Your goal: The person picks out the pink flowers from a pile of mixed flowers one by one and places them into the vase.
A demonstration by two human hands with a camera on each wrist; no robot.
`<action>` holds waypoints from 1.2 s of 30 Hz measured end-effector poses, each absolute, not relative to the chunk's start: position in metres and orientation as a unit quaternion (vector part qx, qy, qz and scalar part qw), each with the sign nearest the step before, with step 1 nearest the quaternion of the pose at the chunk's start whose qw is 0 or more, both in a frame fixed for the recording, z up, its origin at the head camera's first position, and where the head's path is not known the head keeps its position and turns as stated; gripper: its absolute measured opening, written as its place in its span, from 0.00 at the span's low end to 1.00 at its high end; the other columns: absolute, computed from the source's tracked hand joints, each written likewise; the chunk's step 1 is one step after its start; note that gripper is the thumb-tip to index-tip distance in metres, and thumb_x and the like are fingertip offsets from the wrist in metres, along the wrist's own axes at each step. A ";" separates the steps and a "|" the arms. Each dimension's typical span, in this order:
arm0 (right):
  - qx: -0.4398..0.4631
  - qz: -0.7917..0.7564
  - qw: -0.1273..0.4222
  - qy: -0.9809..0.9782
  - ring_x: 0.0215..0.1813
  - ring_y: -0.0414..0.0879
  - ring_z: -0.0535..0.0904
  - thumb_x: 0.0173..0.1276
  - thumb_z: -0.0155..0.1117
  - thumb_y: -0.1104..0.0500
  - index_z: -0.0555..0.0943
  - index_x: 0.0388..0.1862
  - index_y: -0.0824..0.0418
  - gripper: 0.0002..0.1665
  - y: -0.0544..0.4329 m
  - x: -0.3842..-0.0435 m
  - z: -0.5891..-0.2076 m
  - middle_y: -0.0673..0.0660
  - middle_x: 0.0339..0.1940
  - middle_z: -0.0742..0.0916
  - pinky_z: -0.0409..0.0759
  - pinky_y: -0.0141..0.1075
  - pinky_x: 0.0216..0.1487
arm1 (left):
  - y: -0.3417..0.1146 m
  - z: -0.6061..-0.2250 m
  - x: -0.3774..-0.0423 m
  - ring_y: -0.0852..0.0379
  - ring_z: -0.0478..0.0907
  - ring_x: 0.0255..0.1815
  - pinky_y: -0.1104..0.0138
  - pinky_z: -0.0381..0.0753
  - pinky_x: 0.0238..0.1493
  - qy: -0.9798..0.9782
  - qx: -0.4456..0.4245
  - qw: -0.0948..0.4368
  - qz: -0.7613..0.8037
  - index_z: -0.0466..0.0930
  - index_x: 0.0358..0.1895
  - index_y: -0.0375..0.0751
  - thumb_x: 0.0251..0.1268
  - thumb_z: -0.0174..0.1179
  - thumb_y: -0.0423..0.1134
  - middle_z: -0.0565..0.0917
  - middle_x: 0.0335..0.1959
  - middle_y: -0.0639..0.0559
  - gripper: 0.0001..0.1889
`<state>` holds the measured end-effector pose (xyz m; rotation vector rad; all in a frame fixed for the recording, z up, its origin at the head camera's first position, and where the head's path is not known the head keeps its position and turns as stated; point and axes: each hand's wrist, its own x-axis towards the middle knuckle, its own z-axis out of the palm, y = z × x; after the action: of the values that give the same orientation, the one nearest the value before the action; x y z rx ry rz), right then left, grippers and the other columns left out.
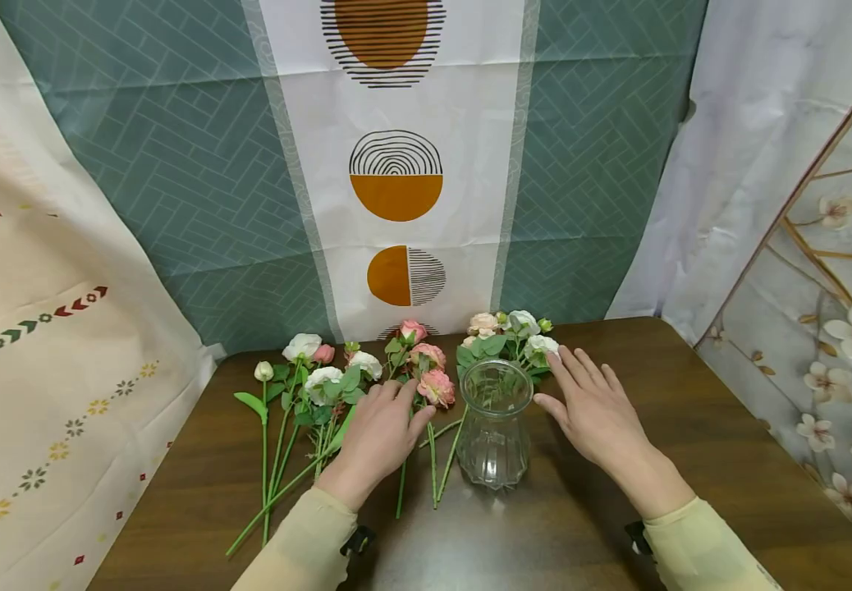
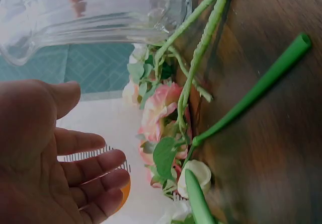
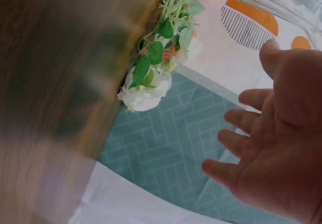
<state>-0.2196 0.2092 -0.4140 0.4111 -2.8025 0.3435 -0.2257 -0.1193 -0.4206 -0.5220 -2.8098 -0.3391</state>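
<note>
A clear ribbed glass vase (image 1: 495, 443) stands upright on the table between my two hands. My left hand (image 1: 382, 427) hovers over the artificial flowers to the vase's left, fingers relaxed and holding nothing, as the left wrist view also shows. Just ahead of its fingertips are pink peonies (image 1: 437, 387). My right hand (image 1: 597, 410) is held with spread fingers at the vase's right side, its thumb near the rim, and nothing is in it. Behind the vase lie white and peach roses (image 1: 542, 348), partly hidden by the glass and the right fingertips.
White flowers (image 1: 322, 384) and a white tulip (image 1: 263, 372) lie at the left, their green stems pointing toward the front of the brown wooden table (image 1: 190, 509). A patterned green and white cloth (image 1: 411, 230) hangs behind the table; light curtains hang at both sides.
</note>
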 end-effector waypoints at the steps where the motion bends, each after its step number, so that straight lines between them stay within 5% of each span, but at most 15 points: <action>1: 0.144 0.121 0.142 -0.972 0.88 0.68 0.56 0.87 0.61 0.42 0.61 0.90 0.63 0.45 0.209 -0.219 -0.414 0.68 0.89 0.65 0.51 0.69 0.83 | -0.118 -0.421 -0.227 0.34 0.79 0.63 0.41 0.78 0.65 -0.967 -0.183 0.129 -0.121 0.78 0.75 0.33 0.87 0.59 0.55 0.84 0.63 0.35 0.31; 12: 0.173 0.192 0.106 -0.960 0.88 0.68 0.56 0.88 0.62 0.46 0.61 0.89 0.67 0.43 0.208 -0.214 -0.412 0.68 0.89 0.65 0.52 0.68 0.84 | -0.098 -0.426 -0.243 0.40 0.83 0.47 0.48 0.82 0.51 -0.959 -0.213 0.106 -0.152 0.86 0.59 0.34 0.87 0.62 0.47 0.85 0.46 0.40 0.18; 17: 0.181 0.207 0.104 -0.956 0.88 0.69 0.57 0.88 0.61 0.47 0.62 0.89 0.68 0.42 0.209 -0.210 -0.410 0.68 0.88 0.66 0.54 0.69 0.83 | -0.090 -0.429 -0.249 0.39 0.86 0.57 0.46 0.85 0.57 -0.961 -0.207 0.076 -0.166 0.85 0.60 0.34 0.88 0.60 0.46 0.87 0.57 0.37 0.18; 24: 0.193 0.250 0.085 -0.945 0.88 0.70 0.57 0.90 0.58 0.46 0.61 0.89 0.67 0.41 0.211 -0.206 -0.411 0.70 0.88 0.65 0.55 0.69 0.82 | -0.081 -0.430 -0.255 0.47 0.87 0.48 0.51 0.86 0.48 -0.962 -0.213 0.062 -0.159 0.85 0.58 0.37 0.89 0.59 0.46 0.88 0.50 0.43 0.15; 36: 0.187 0.338 0.009 -0.922 0.89 0.68 0.55 0.91 0.49 0.37 0.56 0.93 0.57 0.43 0.213 -0.198 -0.410 0.66 0.91 0.60 0.58 0.71 0.81 | -0.069 -0.428 -0.266 0.57 0.74 0.30 0.58 0.77 0.37 -0.961 -0.212 0.018 -0.176 0.85 0.46 0.44 0.89 0.59 0.44 0.79 0.31 0.55 0.10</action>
<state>-0.1981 0.2127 -0.4104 0.5854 -2.8810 1.0558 -0.2662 -0.0693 -0.4279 -0.6588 -2.9858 -0.5456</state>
